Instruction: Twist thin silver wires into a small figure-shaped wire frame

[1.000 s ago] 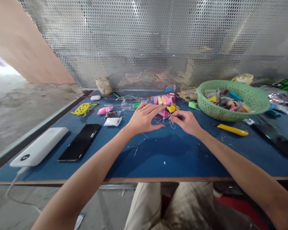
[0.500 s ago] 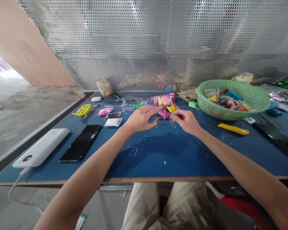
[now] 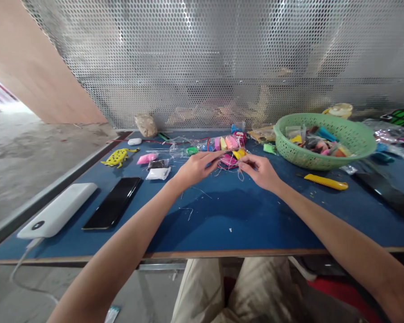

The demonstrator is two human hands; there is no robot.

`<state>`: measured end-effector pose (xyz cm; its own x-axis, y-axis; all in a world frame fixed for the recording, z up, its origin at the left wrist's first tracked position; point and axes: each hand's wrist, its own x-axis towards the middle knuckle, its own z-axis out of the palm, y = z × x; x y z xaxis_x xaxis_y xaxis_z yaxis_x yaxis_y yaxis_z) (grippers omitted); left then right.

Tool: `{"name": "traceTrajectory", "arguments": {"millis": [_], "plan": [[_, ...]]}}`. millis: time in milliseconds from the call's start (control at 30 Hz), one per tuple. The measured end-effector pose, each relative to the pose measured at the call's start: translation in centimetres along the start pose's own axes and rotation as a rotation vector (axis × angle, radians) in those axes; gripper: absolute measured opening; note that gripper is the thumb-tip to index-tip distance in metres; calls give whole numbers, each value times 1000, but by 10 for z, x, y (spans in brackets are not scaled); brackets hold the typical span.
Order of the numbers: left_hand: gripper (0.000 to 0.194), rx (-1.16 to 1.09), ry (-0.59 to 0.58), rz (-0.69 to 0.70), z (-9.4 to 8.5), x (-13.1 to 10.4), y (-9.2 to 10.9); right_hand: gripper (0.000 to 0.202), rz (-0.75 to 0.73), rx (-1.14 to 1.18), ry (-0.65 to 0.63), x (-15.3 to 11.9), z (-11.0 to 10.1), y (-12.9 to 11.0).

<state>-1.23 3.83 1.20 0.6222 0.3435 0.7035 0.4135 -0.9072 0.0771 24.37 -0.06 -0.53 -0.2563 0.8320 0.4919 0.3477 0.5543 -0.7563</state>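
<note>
My left hand (image 3: 199, 167) reaches over the middle of the table, fingers stretched out and the thumb a little below them. Just past its fingertips lie a flat magenta-pink piece (image 3: 228, 160) and a yellow piece (image 3: 239, 154). My right hand (image 3: 260, 171) is closed in a pinch on thin wire (image 3: 241, 176), which hangs in a small loop under the fingertips. More fine strands cross the pink piece between both hands. Behind them sits a clear pack of coloured clay blocks (image 3: 229, 142), partly hidden by my left hand.
At right stand a green basket (image 3: 283, 150) of small packets, a yellow cutter (image 3: 326, 181) and a dark phone (image 3: 384, 193). A black phone (image 3: 112, 202), white power bank (image 3: 59, 210), yellow spotted toy (image 3: 116, 158) and small clay packets (image 3: 158, 173) lie at left. Perforated metal (image 3: 202, 58) rises behind.
My left hand's fingers have come down closer to its thumb, narrowing the gap. My right hand keeps its pinch in nearly the same spot; the wire loop below it has shifted slightly.
</note>
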Motion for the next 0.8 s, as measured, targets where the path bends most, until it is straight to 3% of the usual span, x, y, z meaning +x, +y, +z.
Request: {"name": "traceTrajectory", "arguments": {"millis": [267,467,633,800], "plan": [[36,-239,92,-269,12,-1,0,35,47,190,74,5,1,3],[37,-433,127,-460,27,-5,-3,40,39,276,54,4,0,1],[38,-527,175,-510,29,-5,-2,57,-6,300,14,4,3,1],[36,-524,187,-514,28,-6,-2,48,19,296,95,4,7,5]]}}
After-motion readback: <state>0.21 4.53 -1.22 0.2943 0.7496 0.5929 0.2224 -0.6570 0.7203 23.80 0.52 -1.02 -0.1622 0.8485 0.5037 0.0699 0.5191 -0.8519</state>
